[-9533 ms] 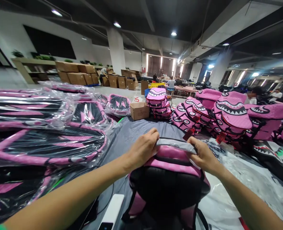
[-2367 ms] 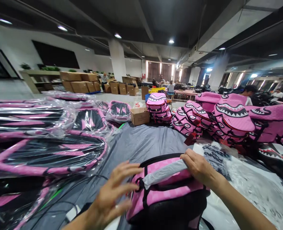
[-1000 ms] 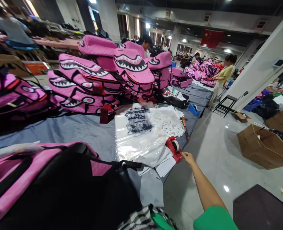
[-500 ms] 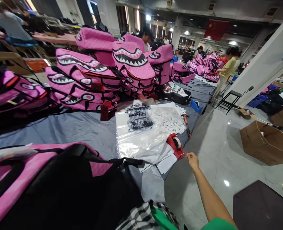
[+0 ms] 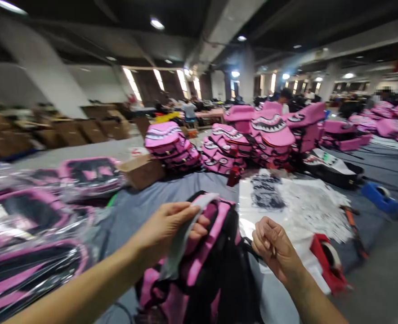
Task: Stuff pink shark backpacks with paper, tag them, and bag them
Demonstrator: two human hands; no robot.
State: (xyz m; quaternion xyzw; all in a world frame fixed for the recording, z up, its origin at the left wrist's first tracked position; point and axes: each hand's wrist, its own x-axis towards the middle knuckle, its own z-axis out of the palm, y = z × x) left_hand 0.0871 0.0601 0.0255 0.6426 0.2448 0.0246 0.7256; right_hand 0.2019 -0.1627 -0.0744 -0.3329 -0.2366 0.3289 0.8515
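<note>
A pink and black backpack (image 5: pixel 232 265) lies in front of me on the cloth-covered table. My left hand (image 5: pixel 172 225) is closed on a pale, translucent wrapping strip (image 5: pixel 181 243) that curves over the top of the backpack, by its handle. My right hand (image 5: pixel 273 247) is raised just right of the backpack, thumb and fingers pinched together. What they hold, if anything, is too small and blurred to make out. A red tape dispenser (image 5: pixel 327 265) with a white roll stands to the right of that hand.
Clear plastic sheeting (image 5: pixel 248 202) and white slips (image 5: pixel 320 211) lie right of centre. Beyond are an orange-handled hammer (image 5: pixel 352 225) and a blue tape dispenser (image 5: pixel 381 195). Pink backpacks (image 5: pixel 269 135) are stacked behind; plastic-wrapped ones (image 5: pixel 26 216) lie left, near a cardboard box (image 5: pixel 141 171).
My right hand has left the red tape dispenser and come toward the backpack. My left hand has come into view, holding the pale strip. The view has swung left.
</note>
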